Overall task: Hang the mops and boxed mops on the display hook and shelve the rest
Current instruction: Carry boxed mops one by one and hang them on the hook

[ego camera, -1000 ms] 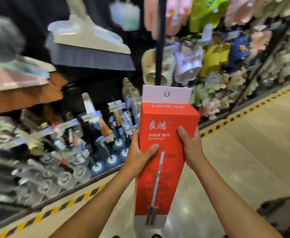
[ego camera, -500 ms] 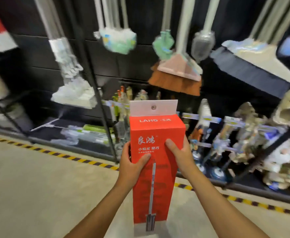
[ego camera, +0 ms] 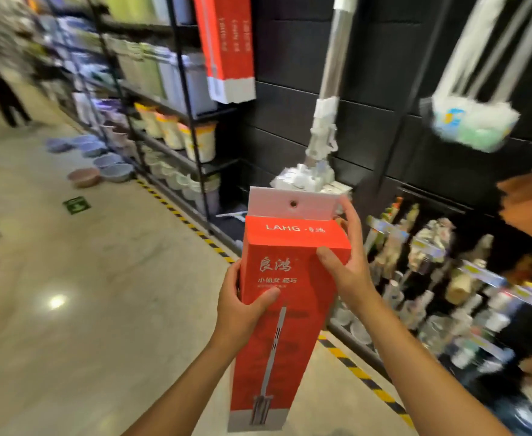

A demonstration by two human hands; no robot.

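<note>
Boxed mop point(ego camera: 285, 313): tall, narrow red cardboard carton with a glossy face, white lettering and a printed grey mop. It is held upright in the air over the floor point(ego camera: 85, 294), in front of the black slatted wall point(ego camera: 293, 89), and hangs on nothing.
White hang tab point(ego camera: 267, 202) sticks up from the carton top: flat card, one round punched hole in the middle.
Left grip point(ego camera: 242, 313): clamped on the carton's left edge, thumb flat across the front face, fingers wrapped round behind.
Right grip point(ego camera: 349, 272): grasping the upper right corner, thumb on the front face, fingers running up the right side to the tab's edge.
Above left, another red carton point(ego camera: 226, 48) with a white end hangs against the wall. Beside it hangs a mop point(ego camera: 324, 114) with a shiny metal tube handle and a white flat head just behind the tab.
Fluffy pale mop heads point(ego camera: 472, 124) at upper right, blurred.
Wire rack point(ego camera: 192, 140) at left holds plastic buckets. Round basins point(ego camera: 101, 171) sit on the polished floor by the yellow-black tape point(ego camera: 182, 218).
</note>
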